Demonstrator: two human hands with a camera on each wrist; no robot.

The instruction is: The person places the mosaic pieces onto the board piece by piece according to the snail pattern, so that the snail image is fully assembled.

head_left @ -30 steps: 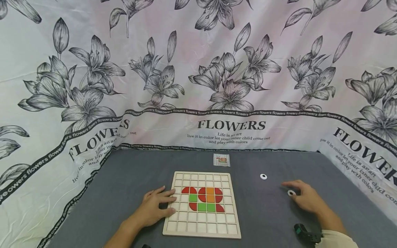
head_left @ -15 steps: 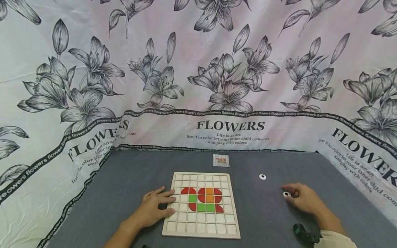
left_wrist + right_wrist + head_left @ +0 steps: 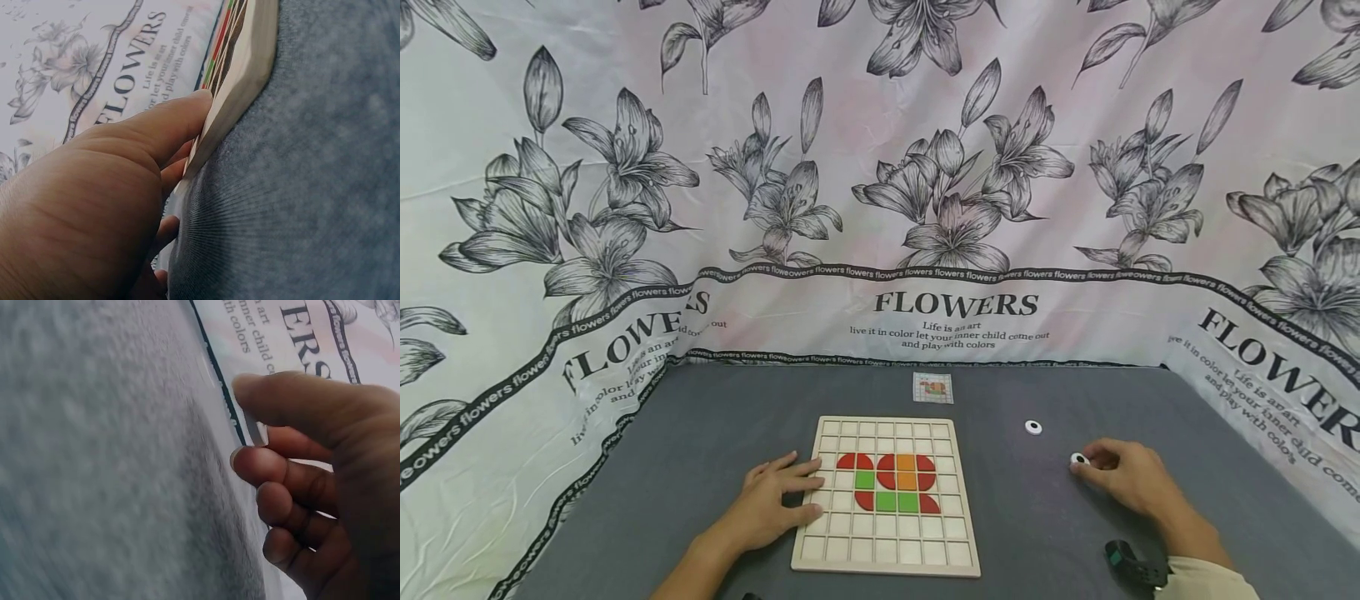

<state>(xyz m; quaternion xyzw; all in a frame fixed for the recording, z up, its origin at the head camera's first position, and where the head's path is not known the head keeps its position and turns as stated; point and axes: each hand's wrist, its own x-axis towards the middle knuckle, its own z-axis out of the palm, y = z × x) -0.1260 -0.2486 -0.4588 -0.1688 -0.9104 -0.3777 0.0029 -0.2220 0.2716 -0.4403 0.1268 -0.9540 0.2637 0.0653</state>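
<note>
My right hand pinches a small white disc with a black dot between thumb and fingers, to the right of the board. In the right wrist view a white edge of the disc shows between thumb and fingers. A wooden grid board holds red, green and orange tiles in its middle cells. My left hand rests against the board's left edge with its fingers spread. The left wrist view has the thumb of the left hand touching the board's side.
Another white disc with a black dot lies right of the board. Behind the board lies a small card printed with a grid and a coloured figure. A flower-printed cloth hangs around the grey tabletop.
My right hand has taken up the nearer disc and moved slightly left and away with it. The left hand and the board stay in place.
</note>
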